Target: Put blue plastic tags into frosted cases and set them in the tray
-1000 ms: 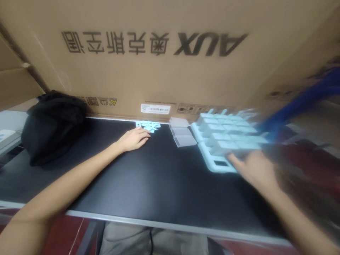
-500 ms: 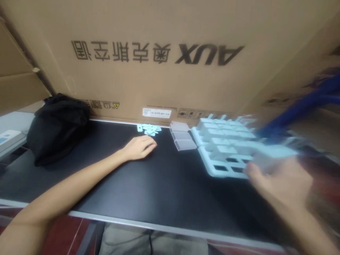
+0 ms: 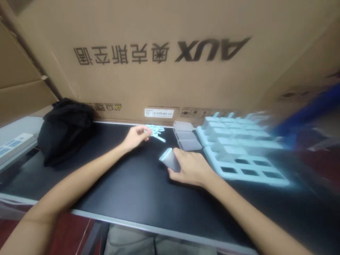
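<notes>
My right hand (image 3: 190, 167) rests on the black table (image 3: 138, 184), fingers wrapped round a small clear plastic case (image 3: 170, 159) that sticks out to the left. My left hand (image 3: 136, 136) is further back, fingers pinched on a thin pale blue strip (image 3: 158, 138) at the edge of a small pile of the same pale blue pieces (image 3: 155, 129). To the right lies a pale blue tray (image 3: 244, 152) with rectangular pockets, most filled with clear cases, the nearest row open. Three clear cases (image 3: 187, 135) lie in a row between the pile and the tray.
A large cardboard box (image 3: 164, 56) printed AUX stands along the back of the table. A black bag (image 3: 66, 131) sits at the back left. Something blue (image 3: 305, 113), blurred, is at the right. The table's front edge runs close to my body.
My right hand left the tray's near edge with a clear case and came to the table's middle. My left hand shifted back to the pile and pinched a strip. The view turned slightly right.
</notes>
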A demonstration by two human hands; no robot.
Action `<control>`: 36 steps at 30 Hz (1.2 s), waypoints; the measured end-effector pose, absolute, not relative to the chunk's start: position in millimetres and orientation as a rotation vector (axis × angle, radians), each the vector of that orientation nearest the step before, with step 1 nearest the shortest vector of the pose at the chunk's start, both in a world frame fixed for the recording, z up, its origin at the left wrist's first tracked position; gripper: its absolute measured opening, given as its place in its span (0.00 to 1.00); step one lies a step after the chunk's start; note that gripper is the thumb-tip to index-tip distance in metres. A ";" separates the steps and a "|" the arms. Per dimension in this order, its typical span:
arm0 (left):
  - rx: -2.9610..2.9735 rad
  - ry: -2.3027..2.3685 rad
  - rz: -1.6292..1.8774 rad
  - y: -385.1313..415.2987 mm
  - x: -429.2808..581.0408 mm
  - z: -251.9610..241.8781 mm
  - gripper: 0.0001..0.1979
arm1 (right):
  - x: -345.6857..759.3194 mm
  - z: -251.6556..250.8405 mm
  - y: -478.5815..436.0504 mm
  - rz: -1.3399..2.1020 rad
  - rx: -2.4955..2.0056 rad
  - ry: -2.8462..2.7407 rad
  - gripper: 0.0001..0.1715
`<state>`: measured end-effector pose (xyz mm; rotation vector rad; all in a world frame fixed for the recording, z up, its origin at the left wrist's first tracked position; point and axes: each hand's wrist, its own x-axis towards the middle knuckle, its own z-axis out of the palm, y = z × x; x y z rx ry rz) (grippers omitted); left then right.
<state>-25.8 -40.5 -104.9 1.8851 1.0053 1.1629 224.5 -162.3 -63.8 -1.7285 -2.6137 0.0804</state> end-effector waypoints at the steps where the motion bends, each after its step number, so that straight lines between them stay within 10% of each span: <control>1: 1.887 1.044 1.187 -27.9 -33.1 -104.2 0.24 | 226.5 -66.4 -163.8 0.097 -1.725 -2.625 0.23; 16: 2.360 1.435 1.023 6.7 -52.4 -104.0 0.18 | 226.9 -71.3 -168.0 0.312 -1.623 -2.631 0.18; 23: 2.250 0.652 0.509 -74.3 -17.4 -88.3 0.23 | 226.3 -72.6 -166.8 0.313 -1.633 -2.636 0.21; 36: 1.809 0.640 0.225 -80.5 -18.0 -86.2 0.27 | 222.0 -73.1 -170.6 0.210 -1.644 -2.723 0.25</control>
